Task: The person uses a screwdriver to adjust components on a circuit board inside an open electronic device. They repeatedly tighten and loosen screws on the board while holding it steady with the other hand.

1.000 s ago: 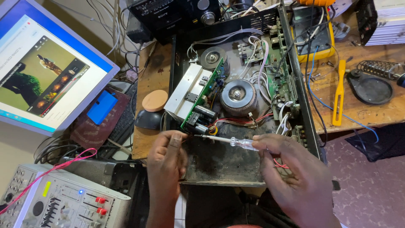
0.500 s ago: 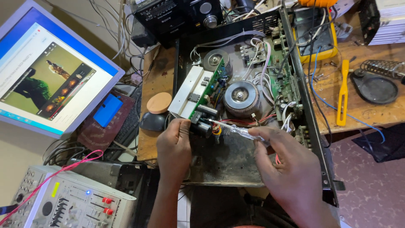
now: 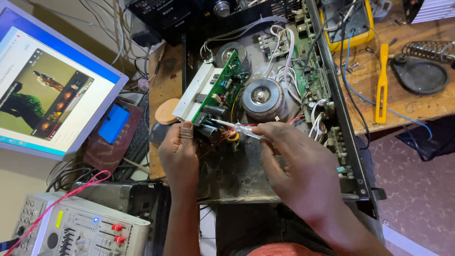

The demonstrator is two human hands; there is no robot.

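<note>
The right hand (image 3: pixel 303 166) pinches a clear-handled screwdriver (image 3: pixel 237 127) between thumb and fingers, closed tight on the handle. The metal tip points left and reaches the lower end of a green circuit board (image 3: pixel 220 87). The left hand (image 3: pixel 179 151) is closed at the near corner of this board; the thumb lies on top and presses at the white bracket (image 3: pixel 192 97) along the board's left edge. The board stands tilted inside an open black chassis (image 3: pixel 237 175), above the bare, dusty floor of the chassis.

Just right of the board sits a round transformer (image 3: pixel 260 97). Red, yellow and white wires (image 3: pixel 289 71) run between them and partly hide the place where the tip touches, so I cannot tell the exact contact point. A long green board (image 3: pixel 315 71) stands along the right wall of the chassis.

The chassis rests on a worn wooden bench (image 3: pixel 407 102). On the bench right of it lie a yellow tool (image 3: pixel 382 85), a blue wire (image 3: pixel 369 102), a yellow meter (image 3: pixel 353 21) and a soldering stand (image 3: pixel 422 71). Left of the chassis are a round wooden disc (image 3: pixel 166 111), a blue box (image 3: pixel 113 123) and a lit screen (image 3: pixel 47 90). Near the bottom left is a grey instrument (image 3: pixel 80 232) with a pink lead (image 3: pixel 61 199). The floor at right is reddish.
</note>
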